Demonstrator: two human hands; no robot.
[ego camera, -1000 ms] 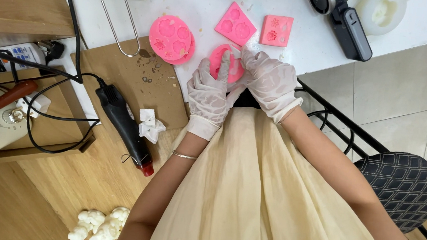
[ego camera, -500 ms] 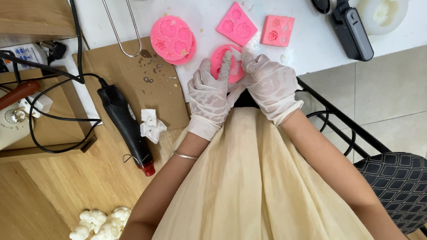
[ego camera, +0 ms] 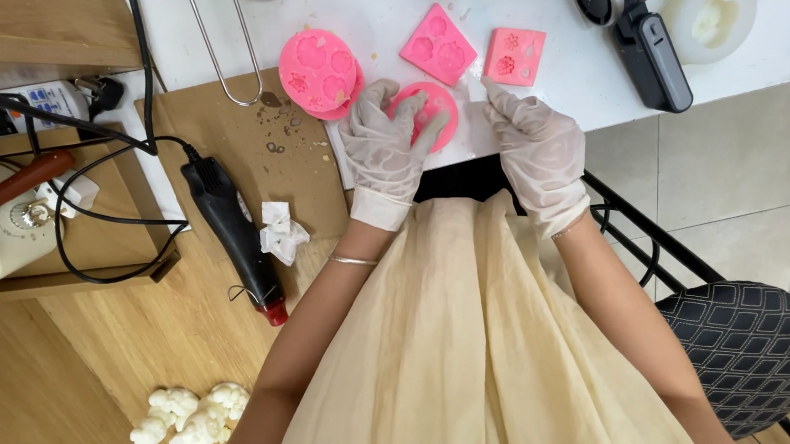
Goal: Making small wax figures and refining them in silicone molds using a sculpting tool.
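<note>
Gloves on both hands. Left hand (ego camera: 386, 144) presses fingers flat on round pink silicone mould (ego camera: 431, 113) at white surface (ego camera: 380, 15) edge; right hand (ego camera: 537, 148) rests open beside mould. Likely soft, light; grip rim.

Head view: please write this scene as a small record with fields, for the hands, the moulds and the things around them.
left hand: gloved, fingers pressing on the round pink mould at the table edge
right hand: gloved, flat on the white table, beside that mould, holding nothing
other moulds: round pink mould pair; diamond-set pink mould; square pink mould
left side: black heat tool, crumpled white tissue, brown board
floor: white flower-shaped pieces
</note>
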